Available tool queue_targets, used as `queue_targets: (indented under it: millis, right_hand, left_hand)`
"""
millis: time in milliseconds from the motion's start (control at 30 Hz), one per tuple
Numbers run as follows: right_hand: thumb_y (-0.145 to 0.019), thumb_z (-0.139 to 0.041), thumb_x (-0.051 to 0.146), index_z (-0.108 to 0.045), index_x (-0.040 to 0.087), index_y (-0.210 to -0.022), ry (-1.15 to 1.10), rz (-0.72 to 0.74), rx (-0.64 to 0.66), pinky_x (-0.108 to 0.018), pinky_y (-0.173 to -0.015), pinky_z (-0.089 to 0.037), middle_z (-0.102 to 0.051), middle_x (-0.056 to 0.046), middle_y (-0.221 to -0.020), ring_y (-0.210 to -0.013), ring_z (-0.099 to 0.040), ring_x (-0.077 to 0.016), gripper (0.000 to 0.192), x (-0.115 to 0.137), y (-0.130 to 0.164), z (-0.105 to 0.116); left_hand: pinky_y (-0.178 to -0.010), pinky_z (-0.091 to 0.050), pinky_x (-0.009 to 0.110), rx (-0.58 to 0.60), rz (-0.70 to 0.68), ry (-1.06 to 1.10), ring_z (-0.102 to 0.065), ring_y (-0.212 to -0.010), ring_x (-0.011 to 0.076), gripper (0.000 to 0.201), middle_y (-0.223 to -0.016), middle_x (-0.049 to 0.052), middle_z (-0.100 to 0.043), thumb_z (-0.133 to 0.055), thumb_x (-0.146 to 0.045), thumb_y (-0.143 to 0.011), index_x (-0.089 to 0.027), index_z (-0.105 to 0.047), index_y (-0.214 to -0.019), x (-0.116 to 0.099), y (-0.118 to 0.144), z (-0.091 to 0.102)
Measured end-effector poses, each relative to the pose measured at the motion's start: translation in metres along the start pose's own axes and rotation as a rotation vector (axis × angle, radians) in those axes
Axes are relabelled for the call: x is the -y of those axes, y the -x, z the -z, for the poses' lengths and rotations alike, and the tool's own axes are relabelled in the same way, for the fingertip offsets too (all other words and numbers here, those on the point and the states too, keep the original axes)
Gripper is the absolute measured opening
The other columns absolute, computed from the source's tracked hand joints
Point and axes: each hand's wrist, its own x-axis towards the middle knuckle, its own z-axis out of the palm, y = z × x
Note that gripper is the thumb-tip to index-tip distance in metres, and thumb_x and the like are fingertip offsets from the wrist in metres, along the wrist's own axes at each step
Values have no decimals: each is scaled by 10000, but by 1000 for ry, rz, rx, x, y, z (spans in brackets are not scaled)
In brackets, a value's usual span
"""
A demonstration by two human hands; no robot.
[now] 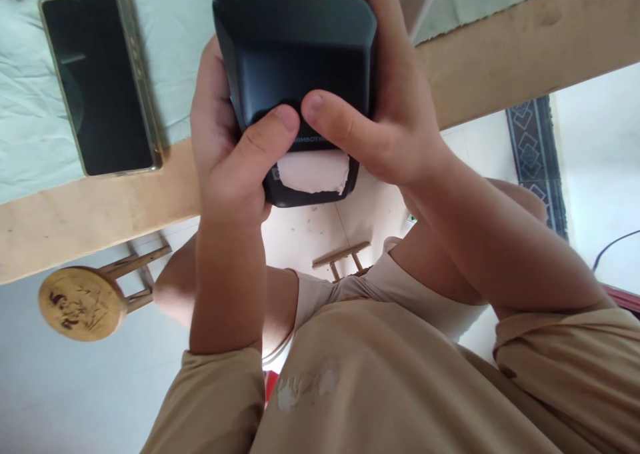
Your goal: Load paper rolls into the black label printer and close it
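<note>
Overhead, wooden table edge point(500, 61) spans the view, phone point(100, 81) flat on its pale cloth point(20, 107). Black device point(295, 54) is held above that edge: left hand point(225, 147) and right hand point(395, 107) clasp its sides, thumbs pressed just above a torn label point(313, 172).

Bright, soft daylight; sharp focus, wide-angle stretch at edges, floor glare.

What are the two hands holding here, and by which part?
Both the left hand and right hand grip a black box-shaped device by its sides, thumbs pressed on its near face above a torn pale label.
</note>
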Motion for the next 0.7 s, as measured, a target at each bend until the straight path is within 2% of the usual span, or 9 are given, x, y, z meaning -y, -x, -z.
queue_targets:
  millis: [133,167,233,300,333,500,633,700]
  right_hand:
    - [-854,-533,549,-397,20,-1285,66,79,5,-263,-1037,-458,-510,-31,-1208,-1102,-544,-82,697,-3,1,1]
    - [-850,-540,550,-401,26,-1288,62,76,-1,-253,-1024,-467,-516,-29,-1206,-1087,-552,-82,697,-3,1,1]
    - [-842,-557,541,-412,62,-1281,57,55,-4,-230,-1006,-484,-524,-16,-1204,-1085,-567,-83,666,-1,1,0]
    - [-844,-553,537,-418,69,-1271,75,47,-2,-217,-991,-492,-528,-6,-1199,-1077,-573,-79,648,1,2,0]
    - [-847,-545,538,-417,56,-1273,90,49,-3,-216,-987,-492,-528,-6,-1196,-1073,-570,-77,656,1,2,0]
    - [-858,-519,552,-389,14,-1310,113,48,16,-221,-1000,-483,-517,-10,-1212,-1062,-554,-62,715,2,1,1]
    - [-860,-507,554,-391,6,-1307,124,53,16,-209,-1028,-478,-506,-18,-1218,-1107,-554,-63,717,2,2,1]
    - [-863,-510,546,-393,10,-1302,128,52,16,-209,-1040,-476,-506,-25,-1228,-1124,-548,-63,703,3,2,2]
  left_hand:
    - [-1047,-446,370,-28,-15,-31,-571,-1174,214,580,-1127,-9,-620,-693,-453,-784,-239,-530,-1298,4,2,4]
    - [-1066,-438,363,-1,-17,-45,-574,-1161,198,611,-1155,-19,-613,-720,-467,-761,-242,-531,-1297,5,3,5]
    - [-1061,-442,354,-46,-25,-68,-573,-1140,179,620,-1197,-24,-604,-705,-497,-774,-234,-527,-1307,5,4,7]
    - [-1046,-455,340,-2,-2,-107,-583,-1137,173,617,-1228,-39,-597,-717,-489,-777,-257,-523,-1315,5,5,7]
    - [-1041,-459,336,-22,-12,-103,-586,-1136,173,598,-1223,-42,-601,-709,-496,-785,-265,-529,-1306,4,4,7]
    - [-1100,-457,387,-54,8,-102,-602,-1142,204,602,-1174,-22,-626,-729,-500,-761,-260,-552,-1284,3,2,9]
    - [-1124,-446,430,37,18,-106,-598,-1184,232,669,-1201,-22,-623,-745,-549,-730,-263,-542,-1300,3,1,13]
    - [-1157,-417,445,14,15,-77,-589,-1204,235,624,-1175,-17,-634,-740,-501,-749,-247,-550,-1287,4,0,12]
